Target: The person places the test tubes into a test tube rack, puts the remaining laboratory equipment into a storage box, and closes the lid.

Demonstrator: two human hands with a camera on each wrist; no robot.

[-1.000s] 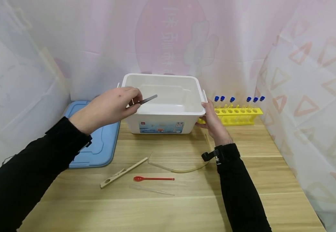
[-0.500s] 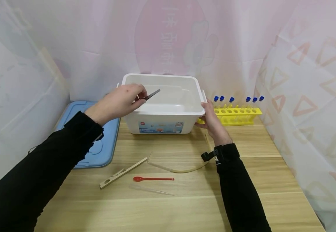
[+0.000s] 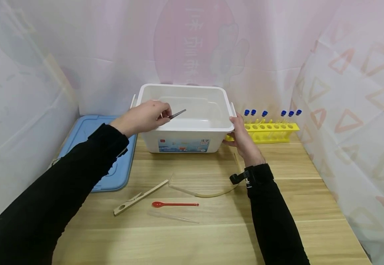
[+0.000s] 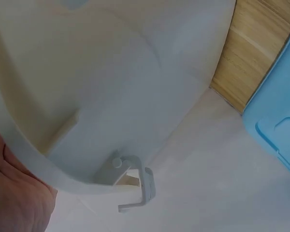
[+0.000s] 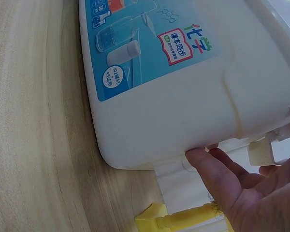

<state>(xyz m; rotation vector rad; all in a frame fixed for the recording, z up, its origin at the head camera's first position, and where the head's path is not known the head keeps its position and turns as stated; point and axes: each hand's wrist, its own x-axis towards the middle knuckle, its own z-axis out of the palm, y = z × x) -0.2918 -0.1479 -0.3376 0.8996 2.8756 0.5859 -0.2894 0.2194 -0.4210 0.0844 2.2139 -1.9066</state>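
Observation:
My left hand (image 3: 149,115) is over the front left rim of a white plastic bin (image 3: 183,134). It pinches a thin grey metal tool (image 3: 178,113) whose rounded tip points right over the bin's inside; the rest is hidden by the fingers. In the left wrist view only part of the palm shows beside the rim. My right hand (image 3: 243,141) holds the bin's right end below the rim. From the right wrist, its thumb and fingers (image 5: 217,176) touch the bin's wall near the corner, with some fingers partly hidden behind.
A yellow rack (image 3: 271,132) with several blue-capped tubes stands right of the bin. At left lies a blue lid (image 3: 119,175). In front lie a wooden test tube clamp (image 3: 140,197), a red spoon (image 3: 178,204), a clear dropper (image 3: 175,218) and bent tubing (image 3: 208,195).
My left hand has shifted right across the bin's front left rim with the metal tool, rising slightly and then dipping. The right hand and bin stay about where they were.

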